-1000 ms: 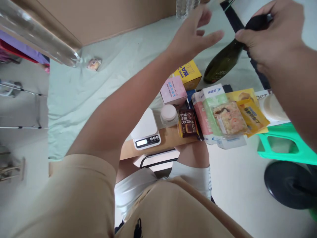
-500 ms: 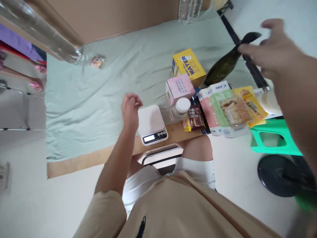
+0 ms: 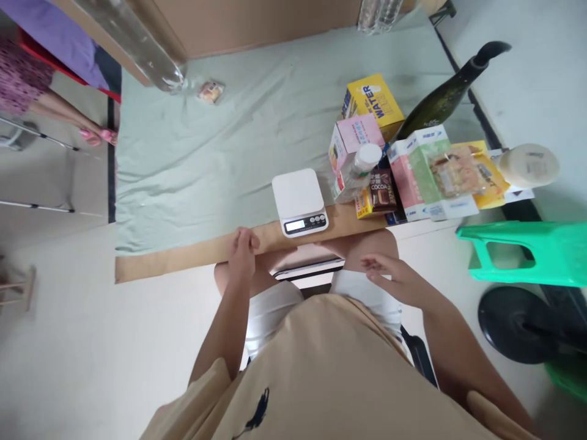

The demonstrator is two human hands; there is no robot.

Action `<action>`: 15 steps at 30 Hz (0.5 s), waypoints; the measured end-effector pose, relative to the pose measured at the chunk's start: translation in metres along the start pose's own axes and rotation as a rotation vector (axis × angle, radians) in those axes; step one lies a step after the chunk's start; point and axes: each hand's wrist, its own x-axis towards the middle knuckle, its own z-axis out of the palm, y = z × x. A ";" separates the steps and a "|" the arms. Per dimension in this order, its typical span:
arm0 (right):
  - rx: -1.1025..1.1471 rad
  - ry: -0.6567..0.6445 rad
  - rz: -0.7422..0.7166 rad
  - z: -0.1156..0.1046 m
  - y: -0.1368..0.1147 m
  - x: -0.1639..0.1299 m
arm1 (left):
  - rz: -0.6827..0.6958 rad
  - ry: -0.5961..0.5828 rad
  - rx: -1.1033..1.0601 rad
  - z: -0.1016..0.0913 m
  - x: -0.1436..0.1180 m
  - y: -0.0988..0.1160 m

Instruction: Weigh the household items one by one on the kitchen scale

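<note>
While both hands sit down by the lap, the left hand (image 3: pixel 241 249) loosely curled at the table edge (image 3: pixel 192 256) and the right hand (image 3: pixel 389 278) open over the thigh, neither grips anything, so the person looks between steps. Nearest is the kitchen scale (image 3: pixel 299 201), platform bare, so any weighing first needs a grab from the crowded pile. The white-capped plastic jar (image 3: pixel 355 174) just beside it looks see-through, contents unclear; the dark green bottle (image 3: pixel 443 98) stands capped behind the boxes.

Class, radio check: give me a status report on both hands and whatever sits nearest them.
Left hand empty, loosely curled at the table edge. Right hand open, empty, over the lap. Nearest thing: white kitchen scale, untouched, nothing on it. Nothing between hands and scale.
</note>
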 end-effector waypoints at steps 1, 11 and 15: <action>-0.036 0.011 -0.030 -0.001 -0.002 0.002 | 0.025 0.000 0.006 0.005 0.000 0.002; 0.094 0.176 -0.004 -0.008 0.037 0.001 | -0.032 -0.100 0.072 -0.018 -0.063 -0.034; 0.096 0.162 -0.038 0.009 0.052 0.008 | -0.140 -0.143 0.125 -0.038 -0.082 -0.040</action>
